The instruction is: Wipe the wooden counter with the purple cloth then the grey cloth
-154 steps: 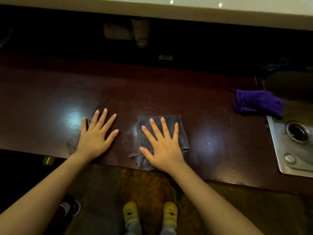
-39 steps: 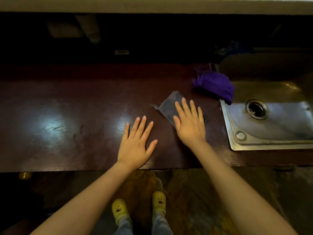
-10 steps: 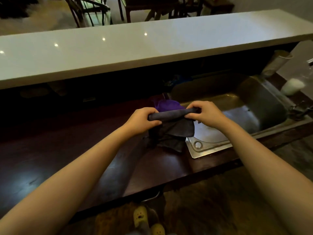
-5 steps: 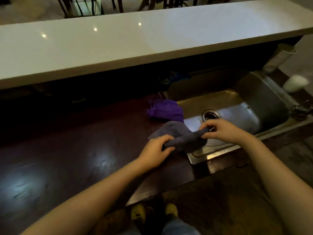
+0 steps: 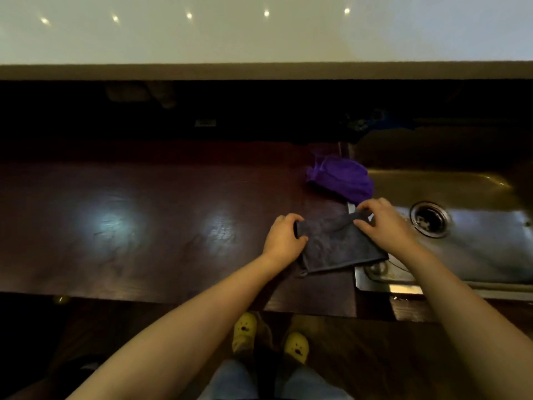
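The grey cloth (image 5: 336, 243) lies folded at the right end of the dark wooden counter (image 5: 150, 226), its right part hanging over the sink's rim. My left hand (image 5: 284, 236) grips its left upper corner. My right hand (image 5: 383, 223) pinches its right upper corner. Just behind the hands, the purple cloth (image 5: 341, 179) sits bunched on the counter by the sink's edge, touched by neither hand.
A steel sink (image 5: 467, 243) with a round drain (image 5: 429, 219) adjoins the counter on the right. A raised white bar top (image 5: 259, 39) overhangs the back, with deep shadow beneath it. My yellow slippers (image 5: 245, 332) stand on the floor below the counter's front edge.
Both hands lifted the grey cloth off the counter a second ago, held it stretched in the air, then brought it down by the sink. My view has tilted downward.
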Demonstrator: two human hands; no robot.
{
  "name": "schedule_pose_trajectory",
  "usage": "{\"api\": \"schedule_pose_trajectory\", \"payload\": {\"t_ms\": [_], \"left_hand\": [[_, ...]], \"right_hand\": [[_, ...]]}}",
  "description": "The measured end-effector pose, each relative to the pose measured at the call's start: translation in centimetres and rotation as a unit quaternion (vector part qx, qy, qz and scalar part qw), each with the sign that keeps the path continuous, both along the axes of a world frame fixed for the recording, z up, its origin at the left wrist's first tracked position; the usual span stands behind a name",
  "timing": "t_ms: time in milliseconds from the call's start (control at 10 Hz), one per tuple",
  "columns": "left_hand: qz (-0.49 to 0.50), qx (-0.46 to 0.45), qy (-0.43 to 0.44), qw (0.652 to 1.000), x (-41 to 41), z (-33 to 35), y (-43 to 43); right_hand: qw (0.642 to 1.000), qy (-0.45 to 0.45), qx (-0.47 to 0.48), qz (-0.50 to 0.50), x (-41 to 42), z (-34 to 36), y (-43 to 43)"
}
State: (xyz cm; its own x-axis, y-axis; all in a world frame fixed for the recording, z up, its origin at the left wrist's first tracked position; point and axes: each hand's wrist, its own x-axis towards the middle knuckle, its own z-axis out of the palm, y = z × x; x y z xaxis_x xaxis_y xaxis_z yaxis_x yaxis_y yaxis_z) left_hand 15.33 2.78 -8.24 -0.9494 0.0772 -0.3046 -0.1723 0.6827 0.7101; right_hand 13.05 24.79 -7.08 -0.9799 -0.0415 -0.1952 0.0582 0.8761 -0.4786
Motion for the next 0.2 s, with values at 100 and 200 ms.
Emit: {"api": "schedule_pose_trajectory", "payload": {"t_ms": [100,200], "left_hand": [[-0.069,-0.046,-0.037,0.996,-1.5,1.1,-0.4],[-0.145,-0.108,-0.108,0.978,-4.3,3.2,-1.2]], "right_hand": [[0.997,-0.003,0.068,0.047,-0.6,1.1,-0.3],[0.981,-0.069,0.155,0.098,-2.8,3.8,-1.7]]}}
